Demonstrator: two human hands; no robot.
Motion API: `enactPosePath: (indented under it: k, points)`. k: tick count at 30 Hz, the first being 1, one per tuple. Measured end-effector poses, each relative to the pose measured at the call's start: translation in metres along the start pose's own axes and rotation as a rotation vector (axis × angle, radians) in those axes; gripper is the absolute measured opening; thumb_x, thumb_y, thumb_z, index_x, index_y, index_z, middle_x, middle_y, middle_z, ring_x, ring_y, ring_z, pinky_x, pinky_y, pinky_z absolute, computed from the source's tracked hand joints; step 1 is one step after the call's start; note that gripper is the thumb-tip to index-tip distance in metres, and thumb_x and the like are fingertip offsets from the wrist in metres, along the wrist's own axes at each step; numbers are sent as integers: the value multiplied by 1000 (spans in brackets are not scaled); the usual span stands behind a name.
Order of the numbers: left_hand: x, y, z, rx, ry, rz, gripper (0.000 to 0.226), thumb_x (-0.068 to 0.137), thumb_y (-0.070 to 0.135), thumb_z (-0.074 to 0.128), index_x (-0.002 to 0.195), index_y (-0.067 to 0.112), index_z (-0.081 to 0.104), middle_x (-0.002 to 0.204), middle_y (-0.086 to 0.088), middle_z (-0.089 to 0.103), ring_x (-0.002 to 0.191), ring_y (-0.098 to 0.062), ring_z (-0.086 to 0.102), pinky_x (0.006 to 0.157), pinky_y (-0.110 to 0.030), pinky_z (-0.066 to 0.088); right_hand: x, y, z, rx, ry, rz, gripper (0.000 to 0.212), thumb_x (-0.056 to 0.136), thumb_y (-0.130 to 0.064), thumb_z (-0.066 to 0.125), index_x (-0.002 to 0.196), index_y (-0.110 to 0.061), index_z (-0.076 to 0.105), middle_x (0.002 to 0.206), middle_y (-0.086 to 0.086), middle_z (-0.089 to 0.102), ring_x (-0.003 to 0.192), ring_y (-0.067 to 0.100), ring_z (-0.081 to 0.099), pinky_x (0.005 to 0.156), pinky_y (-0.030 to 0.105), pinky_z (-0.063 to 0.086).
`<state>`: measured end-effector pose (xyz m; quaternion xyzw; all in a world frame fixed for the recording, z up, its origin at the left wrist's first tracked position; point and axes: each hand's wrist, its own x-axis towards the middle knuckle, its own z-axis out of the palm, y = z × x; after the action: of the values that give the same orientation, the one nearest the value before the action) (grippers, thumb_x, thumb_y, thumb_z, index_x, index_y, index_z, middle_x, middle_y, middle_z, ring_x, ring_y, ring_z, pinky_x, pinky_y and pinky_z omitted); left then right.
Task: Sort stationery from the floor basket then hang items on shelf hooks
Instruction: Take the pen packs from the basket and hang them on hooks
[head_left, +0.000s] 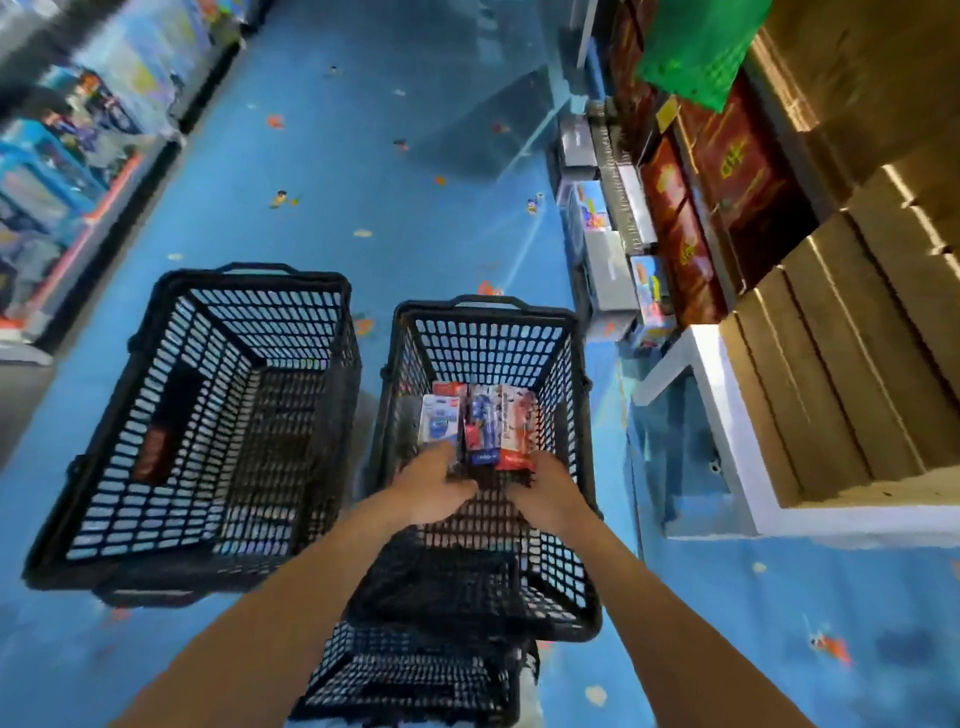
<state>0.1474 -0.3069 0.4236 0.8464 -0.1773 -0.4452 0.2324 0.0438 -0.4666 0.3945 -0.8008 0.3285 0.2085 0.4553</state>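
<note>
Two black mesh baskets stand on the blue floor. The right basket (483, 317) holds a bundle of stationery packs (480, 426) in white, blue and red card. Both my arms reach down into it. My left hand (431, 488) grips the near left end of the packs, fingers curled under them. My right hand (548, 491) grips the near right end, by the red-and-white pack (517, 431). The left basket (208, 415) holds only a dark flat item (166, 436) against its left wall. My fingertips are hidden by the packs.
A third black basket (415, 675) lies beneath the right one, near my feet. Brown cartons (852, 374) on a white shelf base (727, 415) rise at the right. Boxed goods (613, 249) line the floor beyond. Toy shelves (67, 171) run along the left of the aisle.
</note>
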Motion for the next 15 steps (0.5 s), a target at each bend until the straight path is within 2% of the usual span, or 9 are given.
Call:
enactPosePath:
  k: [2,4,6,7,9,12,13,15]
  points:
    - [35,-8,10,-12,-6,-35,17,102,25,59,116,22,50,101,1,54,82,-13,52,66,-28,39,65,31,22,26,-19,32,47,69,-34,55,114,-23,64,96,3,70,82,23,68,68,38,59]
    - [68,-12,21,-66,-10,-62,16,97,26,62,110,21,55,105,-2,61,94,-18,60,73,-27,44,115,53,41,68,1,81,57,67,-43,54,121,-26,59,103,2,68,89,24,67,76,40,60]
    - [113,-28,39,-117,-15,-89,35,85,40,62,117,25,61,118,1,66,111,-21,64,94,-33,52,159,74,57,142,32,140,64,66,-51,54,125,-28,56,110,3,68,98,29,68,83,45,59]
    - [138,-43,51,-141,-11,-97,43,81,41,62,121,26,63,122,0,67,115,-22,63,98,-39,53,170,74,60,151,47,168,65,68,-51,57,127,-25,55,114,4,67,103,31,67,87,44,58]
    - [168,-53,64,-173,-6,-101,41,87,27,63,127,20,64,123,-5,67,113,-25,63,96,-41,54,176,60,58,141,75,199,62,77,-40,64,133,-16,50,123,8,62,111,34,63,89,38,53]
    - [186,-43,68,-198,-19,-106,43,96,9,55,139,14,54,125,-12,65,103,-25,61,74,-31,50,189,47,54,118,150,254,52,91,-22,60,138,-9,41,131,14,56,115,36,59,93,42,53]
    - [194,-42,70,-185,-33,-113,46,96,10,54,142,13,49,128,-14,62,106,-27,59,74,-33,52,197,50,55,122,158,284,53,94,-19,57,142,-8,36,134,15,54,117,37,58,93,41,51]
    - [209,-43,76,-188,-64,-137,44,95,10,55,138,13,50,128,-12,61,113,-30,59,90,-44,56,211,56,57,133,169,312,54,99,-13,49,149,-8,30,137,16,53,119,39,57,87,36,47]
